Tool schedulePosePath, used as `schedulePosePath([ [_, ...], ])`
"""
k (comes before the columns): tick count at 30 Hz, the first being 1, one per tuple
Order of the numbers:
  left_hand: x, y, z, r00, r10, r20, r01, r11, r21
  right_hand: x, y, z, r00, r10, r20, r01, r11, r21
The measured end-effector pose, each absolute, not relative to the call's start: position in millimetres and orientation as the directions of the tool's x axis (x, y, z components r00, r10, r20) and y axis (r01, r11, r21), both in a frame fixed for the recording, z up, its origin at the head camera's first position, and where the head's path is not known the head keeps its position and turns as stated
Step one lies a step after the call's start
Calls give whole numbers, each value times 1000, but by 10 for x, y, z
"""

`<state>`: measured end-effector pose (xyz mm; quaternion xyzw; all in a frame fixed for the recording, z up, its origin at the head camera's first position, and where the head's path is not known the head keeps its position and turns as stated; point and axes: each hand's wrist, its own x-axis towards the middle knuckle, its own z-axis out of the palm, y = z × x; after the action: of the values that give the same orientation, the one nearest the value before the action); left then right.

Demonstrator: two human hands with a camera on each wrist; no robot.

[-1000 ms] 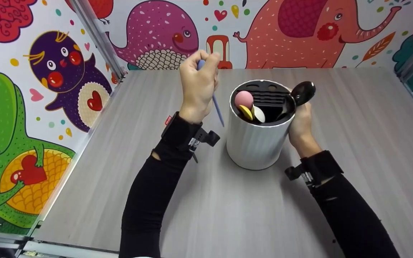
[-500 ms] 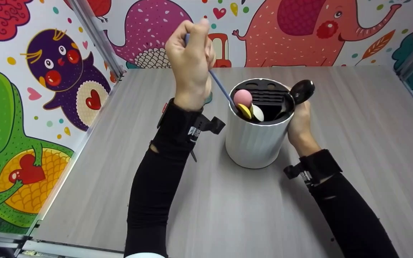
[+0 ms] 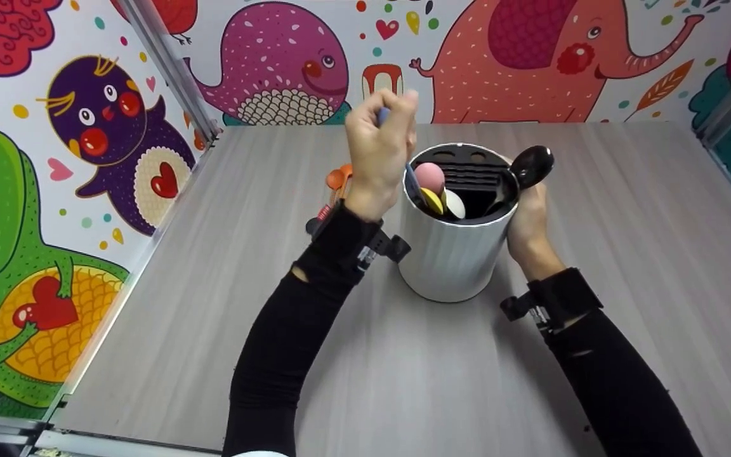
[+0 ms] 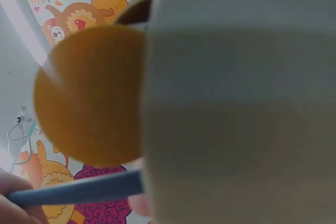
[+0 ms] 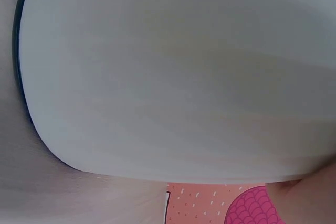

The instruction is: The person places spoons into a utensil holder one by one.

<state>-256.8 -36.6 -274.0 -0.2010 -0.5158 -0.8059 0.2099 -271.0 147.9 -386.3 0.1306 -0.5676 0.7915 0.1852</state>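
Note:
A white ribbed utensil holder (image 3: 448, 263) with a black slotted insert stands upright on the table. My left hand (image 3: 379, 152) pinches a thin blue stick-like utensil (image 3: 414, 181), whose lower part is inside the holder's left edge; its kind is hidden. In the left wrist view the blue stick (image 4: 79, 188) runs from my fingers to the holder's rim. My right hand (image 3: 527, 222) grips the holder's right side. Inside stand a pink ball-ended utensil (image 3: 429, 176), a yellow-ended one (image 3: 432, 200), a white-ended one (image 3: 455, 204) and a black spoon (image 3: 532, 165).
Small utensils lie on the table behind my left wrist, among them an orange spoon (image 3: 335, 179) and one with a dark end (image 3: 312, 225), partly hidden. Cartoon-printed walls (image 3: 264, 63) bound the table at the back and left.
My left hand rose and moved over the holder's left rim, then came down to the right, bringing the blue stick from outside into the holder. The right hand keeps its grip.

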Motion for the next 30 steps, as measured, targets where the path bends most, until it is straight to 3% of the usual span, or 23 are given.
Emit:
schedulePosePath([
  [16,-2556,-216,-3166,-850,36,525,507,-212,835,-2685,1459,-3864,-910,157,384,-415,-313,-855],
  [23,-2517,-173,-3155,-812,110,573,577,6,817,-2692,1461,-3852,-911,184,368,-410,-321,-854],
  [30,-2481,-181,-3298,-722,84,687,685,230,691,-2684,1464,-3851,-917,187,352,-396,-317,-862],
])
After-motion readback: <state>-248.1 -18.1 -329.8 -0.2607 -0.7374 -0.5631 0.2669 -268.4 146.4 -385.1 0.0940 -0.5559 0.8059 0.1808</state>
